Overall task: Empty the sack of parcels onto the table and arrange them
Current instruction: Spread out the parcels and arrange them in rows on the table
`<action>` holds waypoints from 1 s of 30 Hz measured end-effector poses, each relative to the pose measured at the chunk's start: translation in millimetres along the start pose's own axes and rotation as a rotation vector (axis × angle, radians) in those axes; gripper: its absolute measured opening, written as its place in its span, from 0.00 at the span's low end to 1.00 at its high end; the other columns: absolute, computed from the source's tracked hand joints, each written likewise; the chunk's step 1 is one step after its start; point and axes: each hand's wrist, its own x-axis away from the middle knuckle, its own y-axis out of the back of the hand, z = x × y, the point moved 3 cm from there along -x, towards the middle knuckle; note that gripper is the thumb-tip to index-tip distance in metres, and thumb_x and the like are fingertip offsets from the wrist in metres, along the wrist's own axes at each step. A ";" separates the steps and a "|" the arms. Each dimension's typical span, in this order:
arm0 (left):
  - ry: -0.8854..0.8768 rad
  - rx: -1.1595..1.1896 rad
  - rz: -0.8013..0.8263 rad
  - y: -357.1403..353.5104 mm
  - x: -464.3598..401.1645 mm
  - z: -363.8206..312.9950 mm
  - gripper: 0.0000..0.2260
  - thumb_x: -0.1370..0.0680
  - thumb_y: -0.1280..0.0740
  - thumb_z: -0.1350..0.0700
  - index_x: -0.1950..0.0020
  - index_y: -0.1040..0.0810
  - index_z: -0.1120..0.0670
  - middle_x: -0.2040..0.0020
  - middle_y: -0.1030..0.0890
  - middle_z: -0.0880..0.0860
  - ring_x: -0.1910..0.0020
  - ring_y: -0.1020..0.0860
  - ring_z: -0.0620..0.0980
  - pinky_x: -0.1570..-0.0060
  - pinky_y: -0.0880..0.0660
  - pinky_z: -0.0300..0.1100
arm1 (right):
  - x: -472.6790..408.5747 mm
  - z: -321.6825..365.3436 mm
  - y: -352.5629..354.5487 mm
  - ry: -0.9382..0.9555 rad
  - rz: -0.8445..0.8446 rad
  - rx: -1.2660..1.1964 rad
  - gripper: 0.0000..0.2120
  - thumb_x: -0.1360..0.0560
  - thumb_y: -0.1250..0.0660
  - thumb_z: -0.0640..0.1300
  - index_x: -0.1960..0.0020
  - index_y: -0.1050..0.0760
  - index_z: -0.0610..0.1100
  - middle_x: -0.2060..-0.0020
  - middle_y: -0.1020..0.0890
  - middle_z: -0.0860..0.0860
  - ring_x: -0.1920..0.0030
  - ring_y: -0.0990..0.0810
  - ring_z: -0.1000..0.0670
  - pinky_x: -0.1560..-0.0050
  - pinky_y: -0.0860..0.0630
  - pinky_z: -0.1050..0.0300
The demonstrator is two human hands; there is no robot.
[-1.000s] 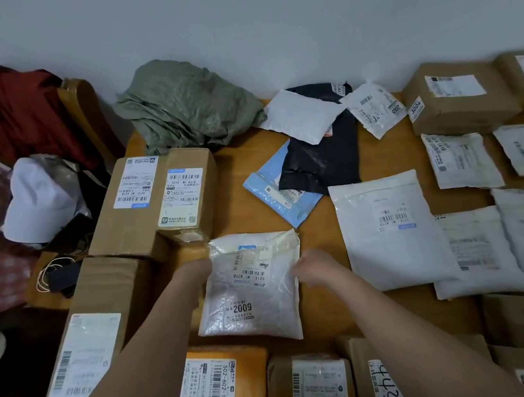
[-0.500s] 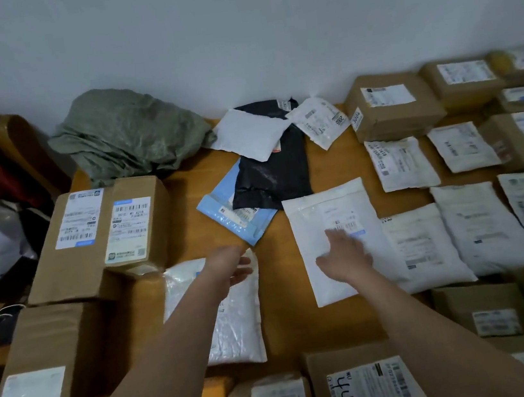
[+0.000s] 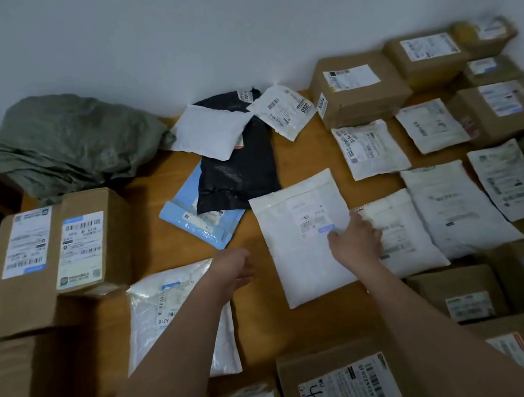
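Now the sack (image 3: pixel 74 142) lies empty; sorting goes on. Right hand (image 3: pixel 356 242) presses flat fingers (image 3: pixel 354 219) on the white mailer (image 3: pixel 297 243); left hand (image 3: pixel 234 266) hangs loose beside it. Next, slide it straight.

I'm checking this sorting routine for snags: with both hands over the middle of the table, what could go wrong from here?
The right hand rests on the large white mailer, which overlaps the neighbouring white bag; sliding it may drag that bag out of line. The black bag lies across the blue mailer under the small white pouch, so pulling one could shift the pile. The boxes at the near edge might get nudged by forearms.
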 end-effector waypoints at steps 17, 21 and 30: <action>0.130 -0.458 -0.006 5.9 6.6 4.7 0.10 0.21 0.41 0.56 0.46 0.27 0.61 0.58 0.18 0.59 0.68 0.24 0.52 0.68 0.27 0.38 | 4.1 2.8 -18.1 0.108 0.183 -0.128 0.21 0.22 0.38 0.45 0.32 0.35 0.39 0.44 0.23 0.44 0.48 0.22 0.46 0.54 0.27 0.56; 0.006 -0.289 -0.066 8.1 8.2 -2.7 0.09 0.21 0.39 0.59 0.45 0.25 0.63 0.57 0.21 0.57 0.65 0.22 0.52 0.65 0.25 0.41 | 10.3 5.6 -25.5 0.102 0.212 -0.163 0.16 0.22 0.38 0.42 0.36 0.32 0.40 0.49 0.22 0.47 0.58 0.25 0.52 0.67 0.30 0.61; -0.040 -0.215 0.026 12.0 17.1 5.8 0.11 0.20 0.38 0.59 0.40 0.26 0.62 0.48 0.20 0.59 0.61 0.21 0.53 0.62 0.24 0.41 | 30.1 8.5 -9.8 0.110 -0.011 0.161 0.18 0.24 0.36 0.47 0.35 0.30 0.43 0.32 0.34 0.43 0.32 0.37 0.41 0.38 0.31 0.48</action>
